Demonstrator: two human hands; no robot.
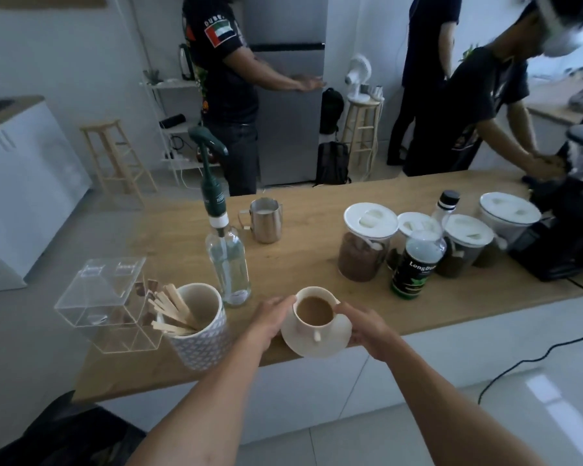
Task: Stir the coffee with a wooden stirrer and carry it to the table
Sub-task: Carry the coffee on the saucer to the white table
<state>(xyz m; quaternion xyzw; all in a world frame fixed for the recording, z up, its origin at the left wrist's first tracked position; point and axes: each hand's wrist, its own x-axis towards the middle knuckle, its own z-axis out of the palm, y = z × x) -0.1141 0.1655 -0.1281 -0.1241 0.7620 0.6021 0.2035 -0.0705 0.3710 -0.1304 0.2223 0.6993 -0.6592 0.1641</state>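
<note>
My left hand (272,317) cups the left side of the saucer (317,334), fingers curled at its rim beside the cup (314,309), and my right hand (367,326) closes on the saucer's right edge, thumb near the cup's lip. Both hands have hold of the saucer and nothing else. The cup sits on it, full of milky coffee (314,311), at the near edge of the wooden table (303,237). No stirrer is in the cup; the wooden stirrers (172,312) stand in the patterned mug (201,338) just to my left, beside a clear acrylic box (105,297). I judge the stirring is over, though I cannot be sure, and the carry is only starting.
</note>
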